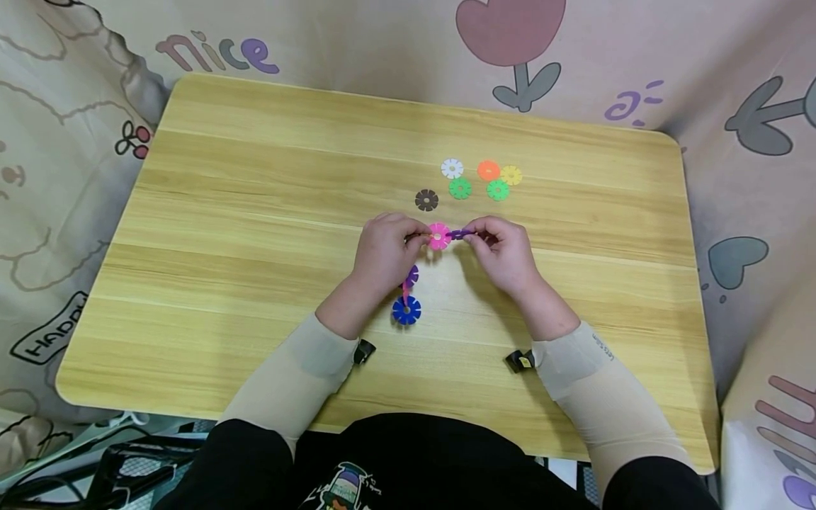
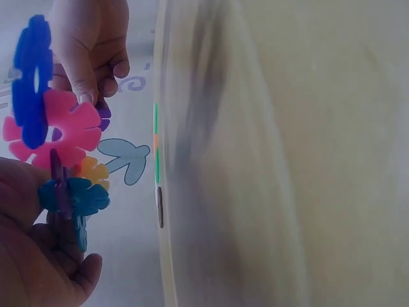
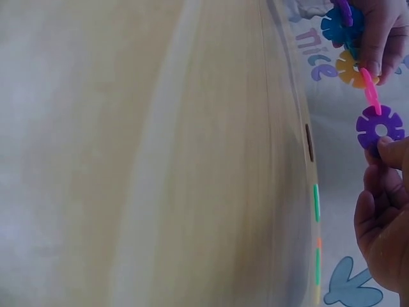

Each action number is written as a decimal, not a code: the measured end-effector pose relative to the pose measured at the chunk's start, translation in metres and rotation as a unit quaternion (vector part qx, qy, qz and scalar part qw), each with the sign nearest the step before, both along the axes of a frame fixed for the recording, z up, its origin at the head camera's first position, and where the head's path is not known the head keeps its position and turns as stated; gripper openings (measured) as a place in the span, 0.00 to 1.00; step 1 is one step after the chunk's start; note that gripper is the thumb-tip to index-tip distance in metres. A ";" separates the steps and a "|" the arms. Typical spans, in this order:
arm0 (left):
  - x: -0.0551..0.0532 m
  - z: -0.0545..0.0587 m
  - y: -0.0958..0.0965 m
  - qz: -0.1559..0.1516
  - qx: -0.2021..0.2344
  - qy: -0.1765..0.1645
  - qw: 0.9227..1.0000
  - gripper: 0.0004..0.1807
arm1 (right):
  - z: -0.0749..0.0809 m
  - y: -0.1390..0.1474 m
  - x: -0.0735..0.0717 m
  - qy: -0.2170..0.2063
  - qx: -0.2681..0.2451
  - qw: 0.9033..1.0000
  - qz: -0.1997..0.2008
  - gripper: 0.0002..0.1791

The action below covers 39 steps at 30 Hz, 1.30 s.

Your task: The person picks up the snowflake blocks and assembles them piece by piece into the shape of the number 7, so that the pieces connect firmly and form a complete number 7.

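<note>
Over the middle of the table, my left hand (image 1: 386, 249) pinches the yellow notched disc (image 3: 346, 68) in a chain of interlocking plastic flower discs. A pink disc (image 1: 435, 231) stands between the hands. It meets a purple disc (image 3: 367, 126), which my right hand (image 1: 508, 253) pinches between thumb and fingers. The pink disc's edge sits at a notch of the purple one; how deep, I cannot tell. From the left hand the rest of the chain trails toward the body: teal (image 2: 93, 197), another purple (image 1: 414, 275), a second pink (image 2: 71, 121) and dark blue (image 1: 399, 312).
Loose discs lie on the wooden table (image 1: 255, 212) beyond the hands: brown (image 1: 419, 200), white (image 1: 445, 168), two green (image 1: 452, 188), orange (image 1: 483, 168) and yellow (image 1: 516, 175). A printed curtain (image 1: 370, 49) hangs behind the table's far edge.
</note>
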<state>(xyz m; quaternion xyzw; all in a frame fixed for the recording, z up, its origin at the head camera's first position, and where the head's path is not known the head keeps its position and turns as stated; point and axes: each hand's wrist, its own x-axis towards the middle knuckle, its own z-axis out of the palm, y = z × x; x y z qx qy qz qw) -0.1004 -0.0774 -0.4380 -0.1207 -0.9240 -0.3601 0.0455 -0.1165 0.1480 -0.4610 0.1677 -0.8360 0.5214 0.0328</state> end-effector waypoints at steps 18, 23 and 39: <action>0.001 0.001 -0.001 0.000 0.015 -0.010 1.000 0.03 | 0.001 -0.001 0.000 0.019 -0.015 1.000 0.009 0.04; 0.001 -0.001 0.001 -0.003 0.014 -0.010 1.000 0.03 | 0.001 -0.003 0.000 0.035 -0.016 0.999 0.023 0.05; -0.005 0.020 -0.004 -0.027 0.002 -0.008 1.000 0.05 | 0.009 -0.006 0.000 0.038 -0.023 0.999 -0.002 0.04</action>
